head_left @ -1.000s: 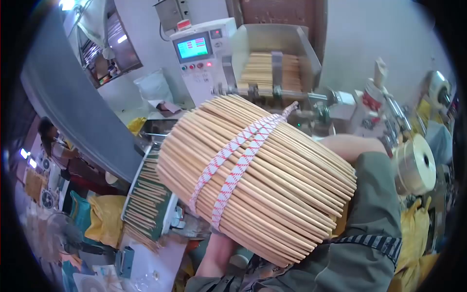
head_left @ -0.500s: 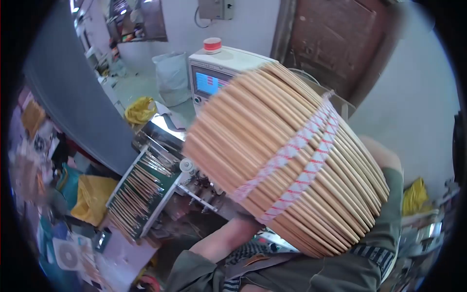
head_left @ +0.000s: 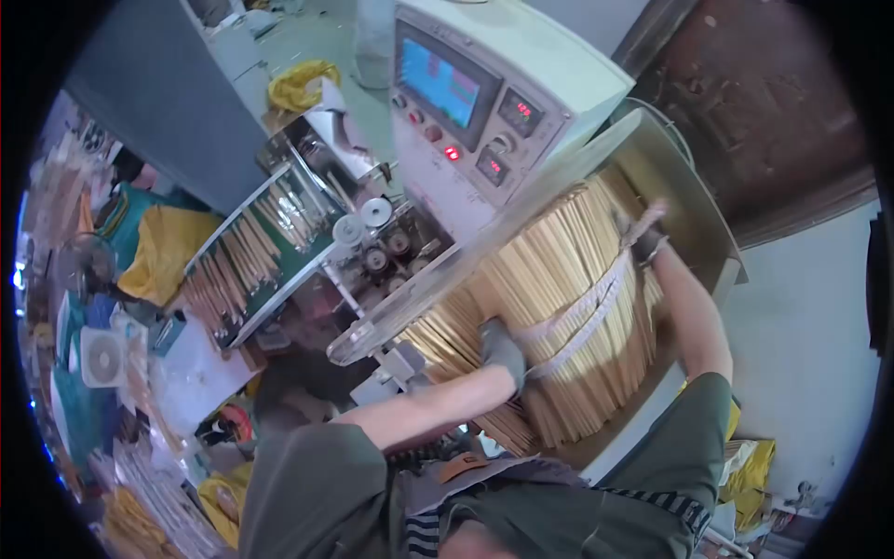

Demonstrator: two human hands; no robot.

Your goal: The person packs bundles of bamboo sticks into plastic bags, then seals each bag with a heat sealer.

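A thick bundle of thin wooden sticks, bound by a white strap with red marks, lies in the metal hopper of a machine. My left hand, in a grey glove, presses against its left side, between it and some loose wooden sticks. On the far right side my right hand, also gloved, grips the bundle by the strap's end. Both hands are closed around the bundle from opposite sides; some fingertips are hidden.
Beyond the hopper stands a control box with a lit screen and red digits. Rollers and a green conveyor carrying several sticks are at the left. A yellow bag lies farther left. A brown door is at the upper right.
The bundle, held up in front of me before, has come down into the hopper with both hands. My view has tilted downward, showing more of the machine.
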